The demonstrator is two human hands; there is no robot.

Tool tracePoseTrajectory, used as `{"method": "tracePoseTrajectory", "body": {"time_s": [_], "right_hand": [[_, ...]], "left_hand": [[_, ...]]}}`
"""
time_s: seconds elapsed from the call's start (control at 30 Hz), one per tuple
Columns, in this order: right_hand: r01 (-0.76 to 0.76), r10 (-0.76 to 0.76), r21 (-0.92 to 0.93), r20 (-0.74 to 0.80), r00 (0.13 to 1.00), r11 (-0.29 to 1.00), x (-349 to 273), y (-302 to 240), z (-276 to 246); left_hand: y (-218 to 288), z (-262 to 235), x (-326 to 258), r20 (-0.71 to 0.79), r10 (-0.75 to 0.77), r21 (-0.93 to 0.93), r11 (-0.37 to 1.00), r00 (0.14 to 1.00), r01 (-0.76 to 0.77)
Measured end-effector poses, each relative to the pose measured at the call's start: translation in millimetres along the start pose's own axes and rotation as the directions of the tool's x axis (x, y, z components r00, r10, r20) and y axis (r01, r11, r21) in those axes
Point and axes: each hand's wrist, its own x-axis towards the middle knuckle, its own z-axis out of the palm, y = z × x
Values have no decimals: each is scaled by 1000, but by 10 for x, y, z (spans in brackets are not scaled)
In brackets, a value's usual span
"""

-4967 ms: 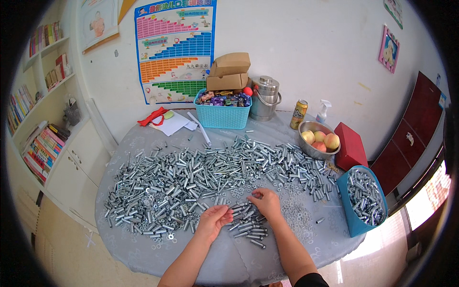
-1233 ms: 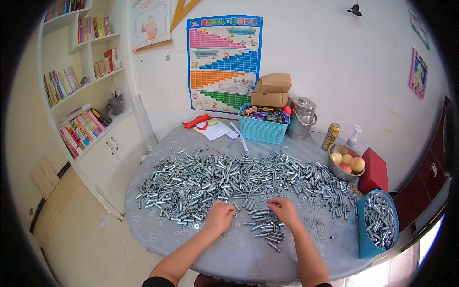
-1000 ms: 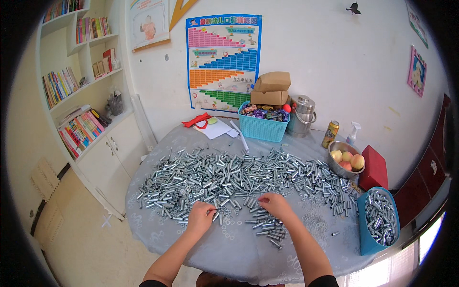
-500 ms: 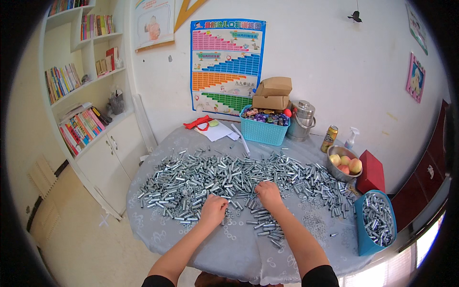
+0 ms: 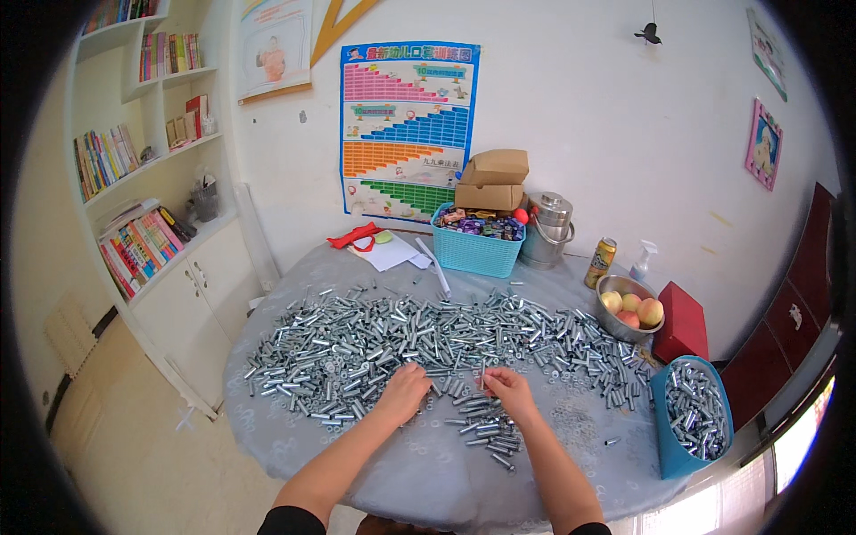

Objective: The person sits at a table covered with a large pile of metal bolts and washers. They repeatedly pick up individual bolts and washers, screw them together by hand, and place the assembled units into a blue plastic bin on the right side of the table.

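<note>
A broad heap of shiny metal sleeve bolts point(image 5: 419, 334) spreads across the round table point(image 5: 294, 428) with its pale patterned cloth. The left hand point(image 5: 403, 392) lies palm down at the heap's near edge, fingers curled into the bolts. The right hand point(image 5: 506, 390) pinches something small; what it is cannot be told. A smaller bolt cluster point(image 5: 489, 430) sits just beside it. A blue bin point(image 5: 664, 437) of bolts stands at the right rim.

silvery metal bolts point(image 5: 419, 334) lie heaped (a wide band) across the round table, some stragglers nearer.
</note>
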Motion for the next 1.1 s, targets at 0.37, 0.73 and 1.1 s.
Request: {"method": "tracePoseTrajectory", "body": {"time_s": [0.37, 0.73, 1.1], "right_hand": [[180, -198, -247, -50, 979, 952, -355, -65, 48], [341, -388, -659, 81, 918, 670, -477, -278, 190], [455, -492, -648, 140, 859, 610, -436, -225, 184]], "left_hand": [[207, 200, 64, 298, -553, -954, -146, 778, 262], [461, 347, 75, 402, -507, -858, -499, 762, 120], [537, 273, 49, 269, -592, -955, -268, 760, 130]]}}
